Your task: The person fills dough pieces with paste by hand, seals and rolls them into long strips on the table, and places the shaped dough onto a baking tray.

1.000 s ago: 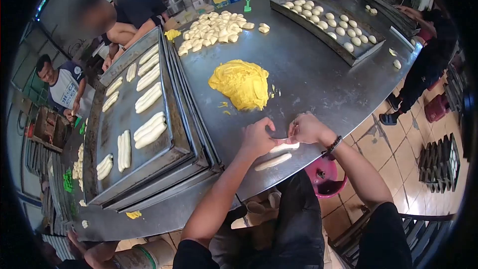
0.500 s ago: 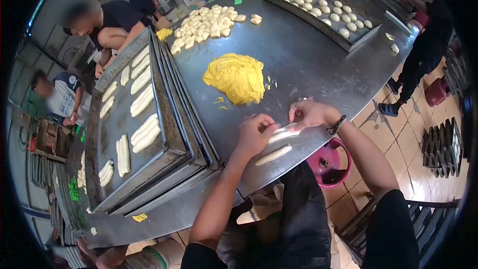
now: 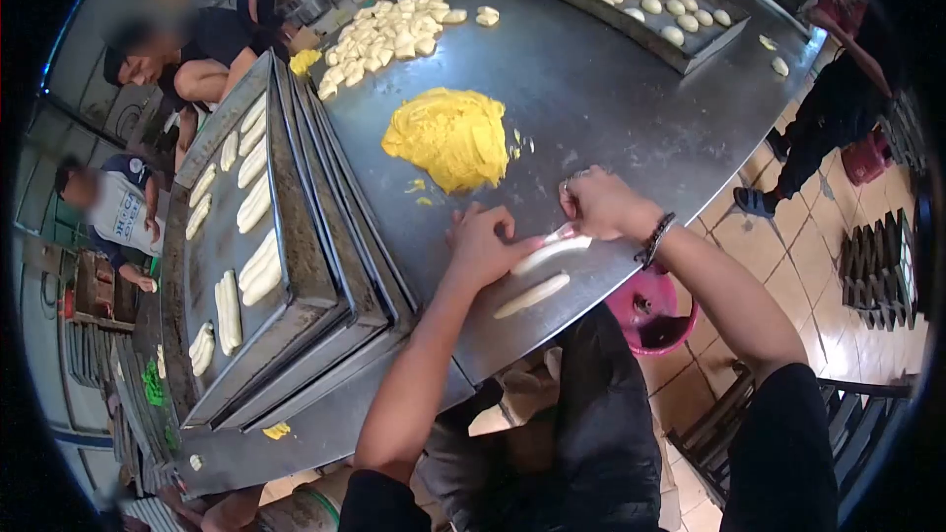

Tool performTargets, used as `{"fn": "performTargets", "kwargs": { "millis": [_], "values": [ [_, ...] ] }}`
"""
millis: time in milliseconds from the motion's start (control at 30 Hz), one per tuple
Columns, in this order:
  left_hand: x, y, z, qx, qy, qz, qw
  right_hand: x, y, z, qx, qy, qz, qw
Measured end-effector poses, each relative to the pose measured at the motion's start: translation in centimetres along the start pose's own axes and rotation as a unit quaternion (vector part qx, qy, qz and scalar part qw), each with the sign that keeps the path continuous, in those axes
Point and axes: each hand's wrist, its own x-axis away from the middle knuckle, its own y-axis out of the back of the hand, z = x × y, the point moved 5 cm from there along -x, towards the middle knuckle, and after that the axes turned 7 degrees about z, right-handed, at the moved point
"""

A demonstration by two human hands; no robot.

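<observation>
Both my hands work at a strip of dough (image 3: 554, 254) near the front edge of the steel table. My left hand (image 3: 483, 250) has its fingers curled, and its thumb presses the strip's left part. With fingertips pinched together, my right hand (image 3: 605, 205) holds the strip's upper edge farther right; a dark bracelet circles that wrist. Just in front of them, a second rolled dough strip (image 3: 532, 296) lies flat, untouched. Beyond my hands sits a mound of soft yellow filling (image 3: 448, 140), with small smears beside it.
Stacked metal trays (image 3: 212, 266) at left hold paired dough strips. Dough pieces (image 3: 389, 39) lie behind the filling. A tray of dough balls (image 3: 705, 57) stands at the far right. A pink bucket (image 3: 680, 335) is below the table edge. Co-workers are at left and right.
My left thumb has stretched out along the strip, and my right hand has shifted slightly from it, pulling up an edge of dough. The whole view has shifted a little.
</observation>
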Motion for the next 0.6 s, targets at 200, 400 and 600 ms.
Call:
{"fn": "performTargets", "kwargs": {
  "millis": [200,400,600],
  "values": [
    [0.2,-0.5,0.5,0.011,-0.017,-0.003,1.0,-0.3,0.3,-0.9,-0.027,0.015,0.002,1.0],
    [-1.3,0.2,1.4,0.15,0.009,0.082,0.985,-0.9,0.5,-1.3,-0.123,0.016,0.121,0.985],
    [-0.8,-0.8,1.7,0.107,0.019,0.095,0.99,-1.0,-0.1,-1.5,-0.092,0.033,0.06,0.993]
  ]
}}
